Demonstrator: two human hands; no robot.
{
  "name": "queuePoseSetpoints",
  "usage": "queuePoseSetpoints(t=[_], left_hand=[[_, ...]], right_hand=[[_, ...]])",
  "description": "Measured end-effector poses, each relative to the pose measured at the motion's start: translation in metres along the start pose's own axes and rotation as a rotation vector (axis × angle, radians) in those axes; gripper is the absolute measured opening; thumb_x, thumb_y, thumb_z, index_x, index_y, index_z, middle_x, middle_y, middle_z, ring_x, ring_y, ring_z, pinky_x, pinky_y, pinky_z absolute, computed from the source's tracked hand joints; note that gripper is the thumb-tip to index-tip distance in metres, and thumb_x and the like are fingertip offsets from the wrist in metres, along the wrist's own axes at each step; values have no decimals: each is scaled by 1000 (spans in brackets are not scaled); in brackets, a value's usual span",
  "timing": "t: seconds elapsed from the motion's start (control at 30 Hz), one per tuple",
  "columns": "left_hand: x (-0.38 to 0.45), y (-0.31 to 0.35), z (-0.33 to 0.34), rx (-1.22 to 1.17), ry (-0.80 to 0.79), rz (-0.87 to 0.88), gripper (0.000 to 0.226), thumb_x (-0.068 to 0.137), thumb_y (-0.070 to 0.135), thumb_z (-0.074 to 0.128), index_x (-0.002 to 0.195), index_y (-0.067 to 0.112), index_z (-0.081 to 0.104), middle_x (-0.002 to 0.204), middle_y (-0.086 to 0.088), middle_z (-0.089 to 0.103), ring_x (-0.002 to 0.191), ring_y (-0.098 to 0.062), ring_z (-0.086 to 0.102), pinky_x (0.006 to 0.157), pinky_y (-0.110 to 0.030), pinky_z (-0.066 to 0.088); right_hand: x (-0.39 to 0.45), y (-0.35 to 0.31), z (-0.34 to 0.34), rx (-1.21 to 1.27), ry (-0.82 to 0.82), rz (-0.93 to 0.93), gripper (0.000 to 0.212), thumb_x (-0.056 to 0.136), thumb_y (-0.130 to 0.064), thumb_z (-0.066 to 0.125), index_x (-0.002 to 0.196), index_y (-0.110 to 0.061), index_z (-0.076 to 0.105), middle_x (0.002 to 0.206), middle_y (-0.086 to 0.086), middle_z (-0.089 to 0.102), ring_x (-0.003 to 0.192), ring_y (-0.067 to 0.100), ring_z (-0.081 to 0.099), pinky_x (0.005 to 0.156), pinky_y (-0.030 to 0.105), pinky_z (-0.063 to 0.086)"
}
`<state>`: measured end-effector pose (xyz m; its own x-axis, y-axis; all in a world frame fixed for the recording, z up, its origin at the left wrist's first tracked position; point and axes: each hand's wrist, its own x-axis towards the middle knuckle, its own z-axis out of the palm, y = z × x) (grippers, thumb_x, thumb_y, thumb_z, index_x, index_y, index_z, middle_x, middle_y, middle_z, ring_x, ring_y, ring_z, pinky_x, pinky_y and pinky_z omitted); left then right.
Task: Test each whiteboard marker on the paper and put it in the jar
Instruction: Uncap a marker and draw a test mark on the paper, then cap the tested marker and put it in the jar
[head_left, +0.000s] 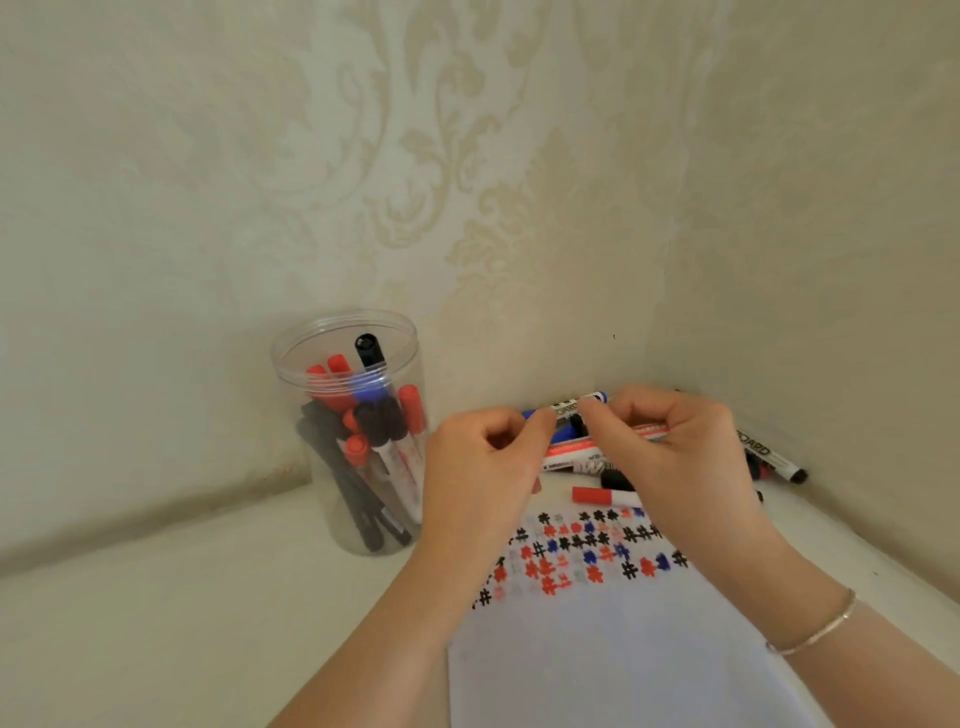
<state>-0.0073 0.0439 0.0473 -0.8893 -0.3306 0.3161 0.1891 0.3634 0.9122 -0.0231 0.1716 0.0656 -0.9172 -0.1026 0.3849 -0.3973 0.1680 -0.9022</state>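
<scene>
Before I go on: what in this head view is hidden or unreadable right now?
- Blue marker: left hand and right hand hide whether its cap is on.
- Marker pile: count hidden behind both hands.
- Jar: overlapping markers, count unclear.
- Paper: cut off by the bottom edge.

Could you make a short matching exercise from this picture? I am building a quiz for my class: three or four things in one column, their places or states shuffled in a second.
Things
1. clear plastic jar
2. blue-capped whiteboard marker
3. white paper sheet
4. thin silver bracelet

Places or states
A. on the right wrist
B. lying flat, covered in red, blue and black hash marks at its far end
C. pinched between the left hand and the right hand
D. standing at the wall, holding red, black and blue markers

Pairs: 1-D, 2-C, 3-B, 4-A
</scene>
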Motion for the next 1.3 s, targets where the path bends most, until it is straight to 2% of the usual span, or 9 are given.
queuePoseSetpoints(t=[0.2,0.5,0.57,0.67,0.73,0.87,1.03,1.17,1.3], left_hand=[[1,15,-14,118,44,46,41,86,27,63,49,14,52,44,-3,49,43,-9,42,48,-30,41],[13,75,-53,169,148,447,17,87,29,66,88,22,50,69,10,68,62,4,65,54,-10,47],[25,77,-70,370,381,620,20,92,34,58,90,24,41,61,15,56,50,1,57,45,-14,41],[41,78,-98,545,634,684,17,95,36,42,97,25,30,58,20,43,45,3,41,48,-13,26],[51,72,-113,589,672,656,17,95,34,40,97,24,27,56,18,43,44,-10,44,48,-17,26],[61,55,-121,707,632,600,16,92,36,35,96,23,26,52,10,46,43,-22,49,46,-21,25],[66,46,-118,814,501,607,15,95,38,31,91,24,26,49,11,43,38,-13,45,42,-22,29],[77,46,-119,1019,325,504,19,98,40,31,92,23,29,58,6,52,48,-17,51,49,-30,37],[93,41,-115,1201,-30,298,27,99,46,31,95,23,44,79,6,61,74,-20,58,65,-33,44]], right_hand=[[-2,-13,8,21,42,3,41,87,-6,61,49,0,48,39,-7,34,33,5,27,36,10,29],[69,-23,40,488,-80,331,35,94,-29,50,66,-7,48,42,1,29,33,12,20,37,22,16],[80,-17,58,283,-115,351,40,97,-37,44,77,-4,56,48,6,45,35,16,34,38,23,31],[85,24,68,-599,-269,71,18,94,-16,43,102,-8,57,89,11,63,76,26,61,66,32,47],[77,51,74,-1098,-506,-128,27,91,-7,44,116,-11,53,117,10,57,108,29,55,85,34,45],[72,77,89,-1426,-608,-324,37,90,2,44,125,-8,51,130,14,47,122,30,44,99,39,35],[81,83,92,-1071,-614,-528,30,87,-8,45,113,-10,59,114,9,53,103,31,53,85,33,40],[87,55,90,-569,-273,-602,35,84,-32,44,110,-16,62,94,0,51,61,20,55,52,34,46],[91,24,85,-449,-243,-437,39,97,-36,45,136,-31,46,102,-4,59,80,14,58,70,34,49]])
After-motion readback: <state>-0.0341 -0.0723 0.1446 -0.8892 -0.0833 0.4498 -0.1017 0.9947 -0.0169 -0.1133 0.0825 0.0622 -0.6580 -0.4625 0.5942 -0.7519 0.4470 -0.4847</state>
